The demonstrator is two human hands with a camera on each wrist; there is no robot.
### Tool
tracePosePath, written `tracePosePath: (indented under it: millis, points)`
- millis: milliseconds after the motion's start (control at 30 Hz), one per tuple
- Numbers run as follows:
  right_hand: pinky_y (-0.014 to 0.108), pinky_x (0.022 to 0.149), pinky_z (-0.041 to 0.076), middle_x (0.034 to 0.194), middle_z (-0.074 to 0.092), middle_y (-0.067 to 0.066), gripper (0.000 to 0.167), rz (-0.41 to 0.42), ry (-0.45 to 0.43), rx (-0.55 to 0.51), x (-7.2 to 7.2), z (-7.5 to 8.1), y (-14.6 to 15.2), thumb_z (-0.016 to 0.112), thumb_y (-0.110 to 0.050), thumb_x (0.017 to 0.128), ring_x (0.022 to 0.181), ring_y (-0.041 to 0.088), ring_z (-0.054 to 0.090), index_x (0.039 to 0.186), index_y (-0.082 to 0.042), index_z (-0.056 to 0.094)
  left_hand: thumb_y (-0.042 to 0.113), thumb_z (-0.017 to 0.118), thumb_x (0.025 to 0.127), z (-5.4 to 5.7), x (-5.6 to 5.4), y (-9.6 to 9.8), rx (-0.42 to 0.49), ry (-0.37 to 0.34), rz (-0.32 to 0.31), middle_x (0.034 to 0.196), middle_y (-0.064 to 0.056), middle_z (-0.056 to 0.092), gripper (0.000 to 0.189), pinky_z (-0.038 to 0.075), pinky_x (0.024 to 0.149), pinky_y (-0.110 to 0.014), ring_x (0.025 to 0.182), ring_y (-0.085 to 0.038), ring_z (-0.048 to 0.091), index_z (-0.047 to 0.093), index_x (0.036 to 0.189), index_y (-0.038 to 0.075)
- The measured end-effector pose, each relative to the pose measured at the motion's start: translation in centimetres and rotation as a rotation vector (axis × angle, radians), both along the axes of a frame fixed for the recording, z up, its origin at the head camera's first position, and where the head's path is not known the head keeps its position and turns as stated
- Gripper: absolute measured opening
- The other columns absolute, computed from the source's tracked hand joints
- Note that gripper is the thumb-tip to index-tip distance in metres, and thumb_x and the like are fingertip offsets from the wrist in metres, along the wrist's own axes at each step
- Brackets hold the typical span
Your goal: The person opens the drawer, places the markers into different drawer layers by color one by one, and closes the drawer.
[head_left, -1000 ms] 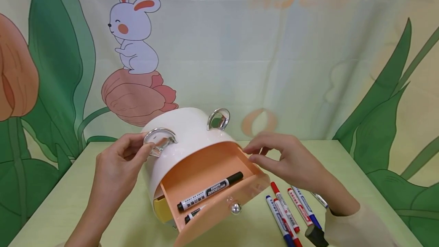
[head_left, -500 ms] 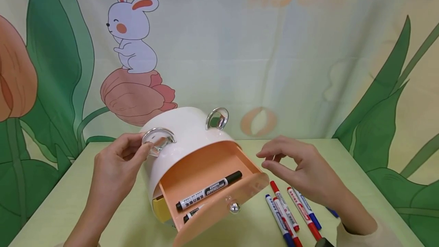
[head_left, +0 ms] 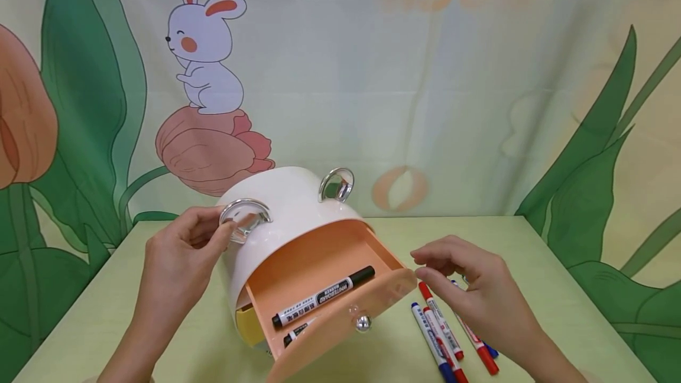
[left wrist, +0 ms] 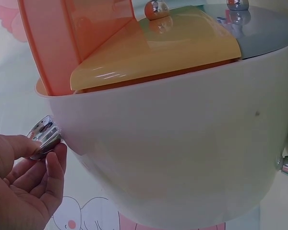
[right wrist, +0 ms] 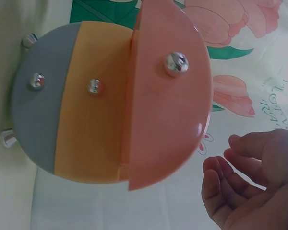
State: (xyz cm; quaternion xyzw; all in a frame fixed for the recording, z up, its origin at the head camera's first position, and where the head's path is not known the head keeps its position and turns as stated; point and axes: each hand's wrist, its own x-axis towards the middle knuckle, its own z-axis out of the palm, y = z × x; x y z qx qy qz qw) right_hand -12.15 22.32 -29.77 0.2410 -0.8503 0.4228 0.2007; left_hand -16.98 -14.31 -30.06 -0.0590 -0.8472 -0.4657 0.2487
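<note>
Backdrop, left side: a printed rabbit (head_left: 207,40) sits on a tulip bud (head_left: 213,149), behind the counter (head_left: 590,324).
Left hand: the left hand (head_left: 181,253) pinches a ring between thumb and fingers, just as it did a second ago.
Pinched ring: the left chrome ring (head_left: 246,217) on the white cabinet's upper side, in the same place as before.
White cabinet: the rounded white cabinet (head_left: 298,200) stands on the counter, unmoved; the right wrist view shows a yellow drawer (right wrist: 89,129) and a grey drawer (right wrist: 38,115) below the orange one.
Orange drawer: the orange drawer (head_left: 332,336) sticks out at the top, pulled out about as far as before.
Drawer contents: a black-capped marker (head_left: 324,297) lies slantwise inside, with a second marker (head_left: 298,331) partly hidden behind the front; both lie as earlier.
Far ring: the right chrome ring (head_left: 337,185) stands untouched.
Knob: a round silver knob (head_left: 363,323) on the orange front.
Loose markers: red and blue markers (head_left: 436,336) lie on the counter right of the cabinet; the hand now covers more of the rightmost ones.
Right hand: a second ago at the drawer's side edge, the right hand (head_left: 473,285) has shifted lower and rightward, near the front's corner but apart from it; fingers loosely bent, thumb separate, holding nothing.
</note>
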Motion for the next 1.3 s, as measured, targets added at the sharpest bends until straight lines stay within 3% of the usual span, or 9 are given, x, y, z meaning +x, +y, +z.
tracePosePath:
  millis: [200, 300, 500, 767, 1200, 1300]
  points:
    - [0.027, 0.067, 0.060, 0.098, 0.070, -0.009, 0.024, -0.014, -0.008, -0.055, 0.6, -1.1, -0.9, 0.077, 0.000, 0.091, 0.079, 0.011, 0.065, 0.109, -0.016, 0.075, 0.012, 0.073, 0.098, 0.1, 0.0, -0.1, -0.014, 0.008, -0.008, 0.106, -0.014, 0.076, 0.024, 0.052, 0.077, -0.008, 0.093, -0.013, 0.072, 0.071, 0.119, 0.002]
    - [0.028, 0.068, 0.060, 0.098, 0.070, -0.009, 0.024, -0.036, -0.053, -0.073, 1.0, -1.3, -1.4, 0.077, -0.002, 0.091, 0.079, 0.011, 0.065, 0.110, -0.017, 0.075, 0.011, 0.072, 0.098, 0.2, 0.0, -0.1, -0.017, 0.000, -0.008, 0.105, -0.013, 0.076, 0.023, 0.051, 0.076, -0.007, 0.091, -0.009, 0.071, 0.072, 0.119, 0.002]
    - [0.027, 0.068, 0.060, 0.095, 0.069, -0.011, 0.022, -0.084, -0.159, -0.095, 1.7, -1.7, -2.3, 0.079, -0.008, 0.091, 0.079, 0.012, 0.065, 0.107, -0.022, 0.076, 0.012, 0.071, 0.098, 0.3, -0.1, -0.2, -0.033, -0.016, -0.006, 0.105, -0.014, 0.077, 0.028, 0.050, 0.075, -0.005, 0.094, -0.020, 0.073, 0.072, 0.124, 0.002]
    - [0.028, 0.063, 0.060, 0.100, 0.071, -0.013, 0.025, -0.010, -0.057, -0.087, 2.1, -2.5, -2.7, 0.079, -0.002, 0.089, 0.076, 0.009, 0.066, 0.105, -0.021, 0.075, 0.010, 0.070, 0.098, 0.5, -0.3, -0.2, -0.048, -0.011, -0.011, 0.101, -0.017, 0.076, 0.031, 0.049, 0.070, -0.004, 0.091, -0.025, 0.072, 0.072, 0.128, 0.001]
    - [0.027, 0.067, 0.061, 0.096, 0.070, -0.011, 0.021, -0.035, -0.157, -0.103, 2.7, -2.6, -3.8, 0.080, -0.008, 0.090, 0.076, 0.009, 0.066, 0.104, -0.023, 0.074, 0.017, 0.067, 0.100, 1.1, -0.4, -0.5, -0.080, -0.103, -0.041, 0.105, -0.015, 0.076, 0.032, 0.050, 0.070, -0.008, 0.095, -0.025, 0.069, 0.072, 0.129, 0.003]
    - [0.027, 0.066, 0.061, 0.098, 0.070, -0.011, 0.024, -0.006, -0.115, -0.085, 2.7, -3.0, -4.1, 0.082, -0.005, 0.088, 0.076, 0.007, 0.067, 0.105, -0.021, 0.074, 0.016, 0.067, 0.100, 1.1, -0.4, -0.5, -0.081, -0.106, -0.042, 0.104, -0.015, 0.076, 0.032, 0.050, 0.069, -0.008, 0.095, -0.024, 0.069, 0.072, 0.128, 0.003]
